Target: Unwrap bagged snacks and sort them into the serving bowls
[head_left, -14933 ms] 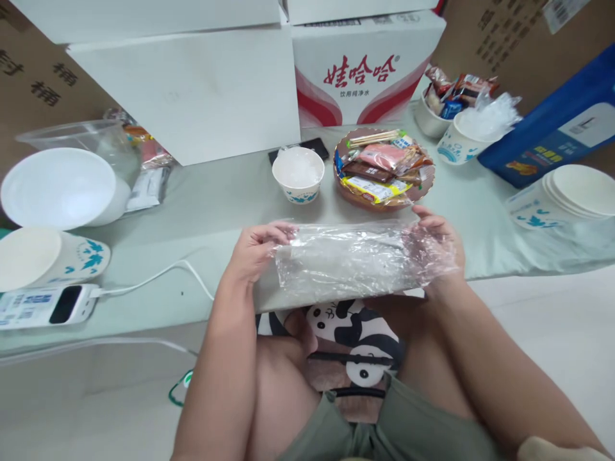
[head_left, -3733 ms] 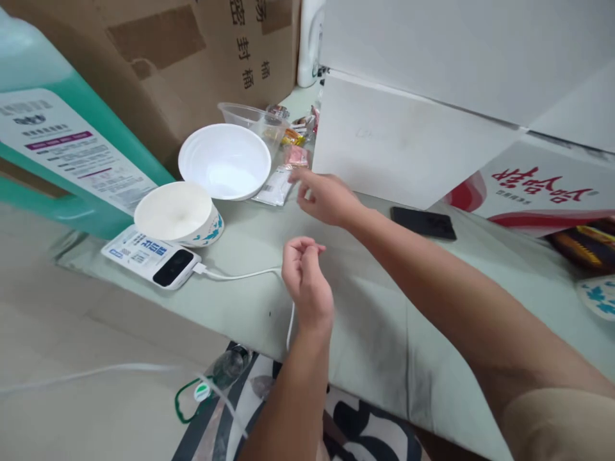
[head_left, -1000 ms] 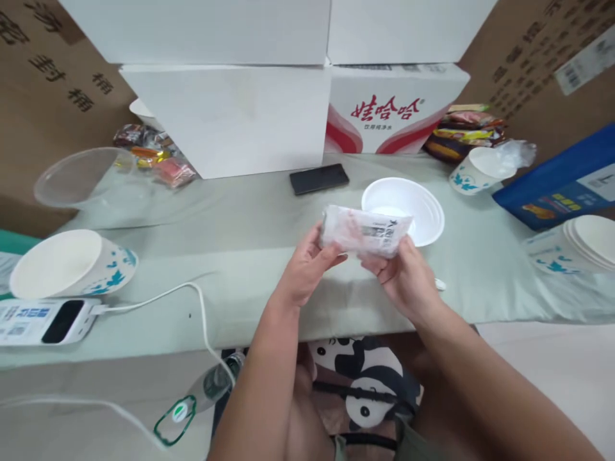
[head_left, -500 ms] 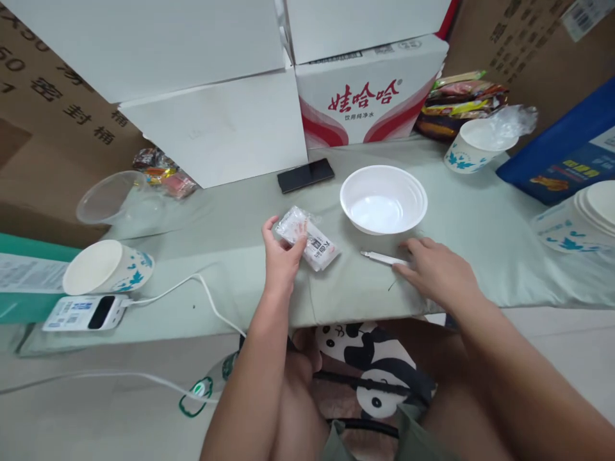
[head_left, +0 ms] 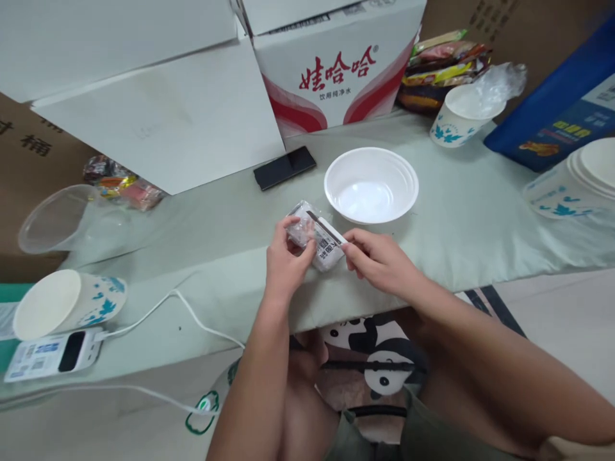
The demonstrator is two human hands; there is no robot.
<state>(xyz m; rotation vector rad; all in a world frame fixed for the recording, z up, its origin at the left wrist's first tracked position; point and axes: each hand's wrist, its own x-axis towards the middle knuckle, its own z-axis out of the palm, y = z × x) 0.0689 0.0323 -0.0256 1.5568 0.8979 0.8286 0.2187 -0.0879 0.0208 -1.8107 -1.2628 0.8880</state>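
Note:
A clear plastic snack packet point(head_left: 328, 251) with black printed characters is tilted at the middle of the table, pinched by my left hand point(head_left: 289, 259) along its left side. My right hand point(head_left: 379, 261) is closed at the packet's right edge, its fingertips round the end of a slim white knife-like tool point(head_left: 330, 228). That tool lies slanted across the packet's upper face, and its narrow dark end points up and left. Just behind my right hand stands a white plastic bowl point(head_left: 331, 186), with nothing seen inside. A black phone point(head_left: 285, 168) lies flat behind the packet.
White cartons point(head_left: 331, 77) line the back. Paper cups point(head_left: 464, 118) and a blue package point(head_left: 552, 121) stand at the right. On the left are a clear plastic bowl point(head_left: 52, 221), a tipped paper cup point(head_left: 103, 301) and a power bank point(head_left: 52, 355) with a white cable point(head_left: 192, 310).
My right hand has lifted the white tool from the table and brought it left onto the packet. My left hand still grips the packet. The view has shifted to the right.

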